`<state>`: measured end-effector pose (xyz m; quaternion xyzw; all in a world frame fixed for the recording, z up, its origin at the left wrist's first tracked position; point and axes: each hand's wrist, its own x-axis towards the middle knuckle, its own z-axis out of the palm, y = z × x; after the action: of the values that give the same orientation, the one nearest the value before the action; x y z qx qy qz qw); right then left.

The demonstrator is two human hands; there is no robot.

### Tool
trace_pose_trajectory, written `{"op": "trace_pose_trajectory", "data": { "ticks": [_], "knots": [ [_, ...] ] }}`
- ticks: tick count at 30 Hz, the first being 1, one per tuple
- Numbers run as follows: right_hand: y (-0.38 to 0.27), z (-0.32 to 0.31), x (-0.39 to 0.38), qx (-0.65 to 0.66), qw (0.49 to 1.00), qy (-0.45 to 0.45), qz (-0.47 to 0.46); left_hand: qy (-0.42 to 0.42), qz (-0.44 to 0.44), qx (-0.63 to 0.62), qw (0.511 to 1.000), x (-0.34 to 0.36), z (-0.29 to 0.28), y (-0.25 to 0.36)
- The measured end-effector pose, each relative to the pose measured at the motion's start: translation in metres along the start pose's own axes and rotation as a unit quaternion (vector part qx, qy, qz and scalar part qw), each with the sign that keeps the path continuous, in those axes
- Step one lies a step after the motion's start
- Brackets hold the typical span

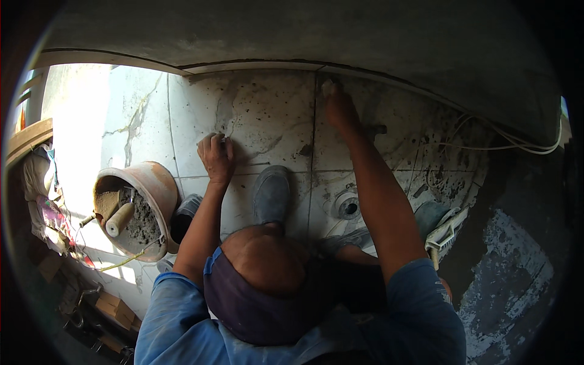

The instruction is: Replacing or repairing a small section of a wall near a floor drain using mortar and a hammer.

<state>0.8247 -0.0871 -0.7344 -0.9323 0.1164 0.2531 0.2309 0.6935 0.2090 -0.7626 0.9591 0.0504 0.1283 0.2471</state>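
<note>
My shirt (176, 319) fills the lower frame, my right hand (340, 111) clasps a pale wad (329, 88) upper centre, my left hand (216, 160) curls left of centre (grip: can't tell).

"What's the white, grey-veined tile floor (261, 109) carrying?"

"A round, beige plastic bucket (159, 182) is standing toward the left edge, a dark grey, open-mouthed container (190, 205) sitting just beside it."

"And nearer the right edge?"

"A pale, round ring (347, 198) with a dark centre is sitting there."

dirt-specked, marbled white tiles (267, 115) lie flat across the upper middle. a small pale piece (329, 87) sits upper centre.
</note>
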Motion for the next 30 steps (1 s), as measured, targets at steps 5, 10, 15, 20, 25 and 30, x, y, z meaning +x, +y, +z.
{"op": "trace_pose_trajectory", "data": {
  "ticks": [5, 10, 15, 20, 25, 30],
  "knots": [
    [0.002, 0.017, -0.003, -0.014, 0.999, 0.023, -0.028, 0.011, 0.024, 0.030, 0.999, 0.002, 0.001, 0.024],
    [0.023, -0.003, -0.043, -0.083, 0.993, -0.078, -0.018, -0.044, 0.127, -0.062, 0.989, 0.018, 0.017, 0.061],
    [0.045, -0.017, -0.053, -0.012, 1.000, 0.009, 0.014, -0.174, 0.244, -0.081, 0.951, 0.057, 0.084, 0.120],
    [0.064, -0.015, -0.074, 0.089, 0.991, 0.098, 0.021, -0.171, 0.206, -0.116, 0.956, 0.076, 0.135, 0.167],
    [0.076, -0.028, -0.109, 0.222, 0.958, 0.159, 0.084, -0.382, 0.228, -0.239, 0.863, 0.057, 0.131, 0.182],
    [0.074, -0.016, -0.100, 0.123, 0.984, 0.127, -0.010, -0.241, 0.280, -0.075, 0.926, 0.080, 0.125, 0.149]
  ]
}}
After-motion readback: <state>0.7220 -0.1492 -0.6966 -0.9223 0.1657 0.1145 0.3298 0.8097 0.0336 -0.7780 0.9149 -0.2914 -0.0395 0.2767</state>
